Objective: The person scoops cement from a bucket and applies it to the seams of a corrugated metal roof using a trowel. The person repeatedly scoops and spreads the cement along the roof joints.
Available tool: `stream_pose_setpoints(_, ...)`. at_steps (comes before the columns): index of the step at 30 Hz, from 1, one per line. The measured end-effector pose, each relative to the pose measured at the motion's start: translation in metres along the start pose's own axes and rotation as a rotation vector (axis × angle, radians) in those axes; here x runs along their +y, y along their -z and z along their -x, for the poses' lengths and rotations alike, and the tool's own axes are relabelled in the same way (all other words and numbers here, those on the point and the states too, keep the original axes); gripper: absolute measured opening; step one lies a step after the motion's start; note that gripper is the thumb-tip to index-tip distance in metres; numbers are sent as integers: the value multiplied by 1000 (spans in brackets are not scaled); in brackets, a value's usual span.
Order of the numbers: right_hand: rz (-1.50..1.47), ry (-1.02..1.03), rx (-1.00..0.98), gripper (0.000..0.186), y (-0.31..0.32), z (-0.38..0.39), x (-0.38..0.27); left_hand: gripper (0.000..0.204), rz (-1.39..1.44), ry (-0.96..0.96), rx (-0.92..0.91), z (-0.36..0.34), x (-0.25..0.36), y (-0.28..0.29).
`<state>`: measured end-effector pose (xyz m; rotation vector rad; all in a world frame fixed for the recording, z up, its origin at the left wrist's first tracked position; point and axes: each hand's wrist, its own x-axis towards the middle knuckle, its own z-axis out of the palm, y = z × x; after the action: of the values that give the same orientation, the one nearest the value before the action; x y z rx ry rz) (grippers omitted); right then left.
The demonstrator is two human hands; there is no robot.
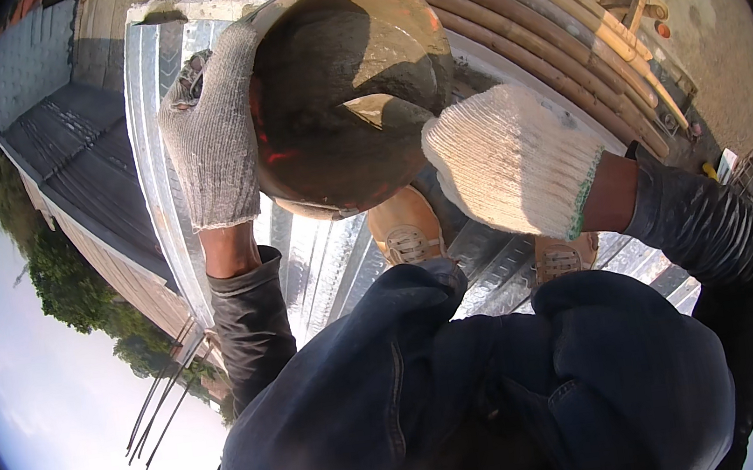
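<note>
Our left grip (218, 128) clasps the bucket (419, 30) by its left side; our right grip (510, 157) holds a trowel (377, 111) inside it; a left-side slip could spill mortar (309, 65).

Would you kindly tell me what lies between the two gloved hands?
A round bucket with a greyish, mortar-like mix inside lies between the left hand and the right hand; the head view shows this.

head view | text: none legible | labels: none legible | brands: none legible | numbers: none legible | signs: none legible
</note>
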<state>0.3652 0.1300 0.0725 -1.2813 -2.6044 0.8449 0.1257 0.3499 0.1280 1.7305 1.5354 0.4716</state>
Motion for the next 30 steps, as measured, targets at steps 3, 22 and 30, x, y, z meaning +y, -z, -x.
stream_pose_setpoints(3, -18, -69, -41, 52, 8, -10, -20, 34, -1, -87, -29, -3, -3, 3)
stream_pose_setpoints(22, -835, -751, 138, 50, 44, 121, -22, 54, 463, 193, 100, 0, -141, 91)
stream_pose_setpoints(30, -241, -739, 218, 41, -71, 133, -17, 58, 421, 149, 129, -3, -151, 101)
